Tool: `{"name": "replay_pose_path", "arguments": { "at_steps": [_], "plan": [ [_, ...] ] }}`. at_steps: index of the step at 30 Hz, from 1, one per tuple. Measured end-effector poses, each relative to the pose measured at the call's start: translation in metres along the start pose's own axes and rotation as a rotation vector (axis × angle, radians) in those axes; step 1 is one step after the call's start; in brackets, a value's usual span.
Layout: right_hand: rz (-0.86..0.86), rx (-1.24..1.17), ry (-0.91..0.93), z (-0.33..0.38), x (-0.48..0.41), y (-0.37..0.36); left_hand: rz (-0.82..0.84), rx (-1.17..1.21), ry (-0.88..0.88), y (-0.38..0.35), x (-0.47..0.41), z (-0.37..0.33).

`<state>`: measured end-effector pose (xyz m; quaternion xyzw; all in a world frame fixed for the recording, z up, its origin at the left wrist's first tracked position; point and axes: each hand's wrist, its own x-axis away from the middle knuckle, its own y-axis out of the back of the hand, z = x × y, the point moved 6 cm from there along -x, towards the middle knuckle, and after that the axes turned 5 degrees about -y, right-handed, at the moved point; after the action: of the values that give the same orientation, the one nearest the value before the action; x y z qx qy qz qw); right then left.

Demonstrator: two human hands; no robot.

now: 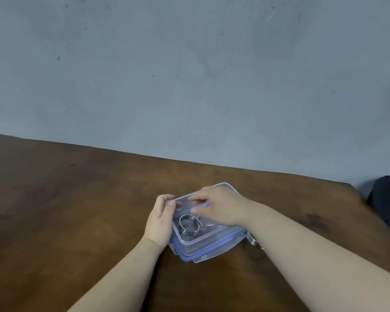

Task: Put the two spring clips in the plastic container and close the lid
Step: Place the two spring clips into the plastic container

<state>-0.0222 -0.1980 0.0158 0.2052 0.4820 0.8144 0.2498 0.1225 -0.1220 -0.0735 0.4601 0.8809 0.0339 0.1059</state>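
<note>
The clear plastic container (pixel 196 243) sits on the brown table near the middle, with a blue-edged lid (pixel 187 257) showing along its near side, under the clear body. One coiled metal spring clip (pixel 189 224) is seen through the clear plastic. The second spring clip (pixel 252 240) lies on the table just right of the container, mostly hidden by my right forearm. My left hand (pixel 159 221) clasps the container's left side. My right hand (pixel 218 204) reaches across the top, its fingers and thumb pinching the far-left rim.
The brown wooden table (pixel 77 210) ends at a grey wall behind. A dark object (pixel 387 199) sits off the table's far right corner.
</note>
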Motion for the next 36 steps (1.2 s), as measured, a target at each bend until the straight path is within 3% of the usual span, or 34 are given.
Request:
{"name": "replay_pose_path", "arguments": {
  "at_steps": [4, 6, 8, 12, 22, 27, 32, 36],
  "plan": [
    [-0.477, -0.234, -0.084, -0.058, 0.058, 0.052, -0.032, 0.019, 0.022, 0.0, 0.005, 0.0],
    [-0.609, -0.21, -0.127, -0.089, 0.09, 0.056, -0.049, 0.034, 0.034, 0.001, 0.01, -0.002],
    [-0.511, -0.094, -0.123, -0.11, 0.107, 0.042, -0.047, 0.03, 0.031, 0.001, 0.018, -0.004],
    [-0.134, 0.033, -0.125, -0.121, 0.118, 0.01, -0.012, -0.004, 0.012, -0.002, 0.034, -0.01],
    [0.121, 0.253, -0.185, -0.118, 0.097, -0.001, 0.056, 0.01, 0.002, -0.01, 0.051, -0.015],
    [0.108, 0.276, -0.214, -0.12, 0.107, -0.008, 0.134, -0.045, 0.043, -0.014, 0.043, -0.009],
    [-0.019, -0.108, -0.286, -0.107, 0.14, 0.028, 0.169, 0.032, 0.095, -0.026, 0.032, -0.021],
    [-0.131, -0.34, -0.098, -0.056, 0.142, 0.076, 0.211, -0.036, 0.105, -0.035, 0.019, -0.013]
  ]
}}
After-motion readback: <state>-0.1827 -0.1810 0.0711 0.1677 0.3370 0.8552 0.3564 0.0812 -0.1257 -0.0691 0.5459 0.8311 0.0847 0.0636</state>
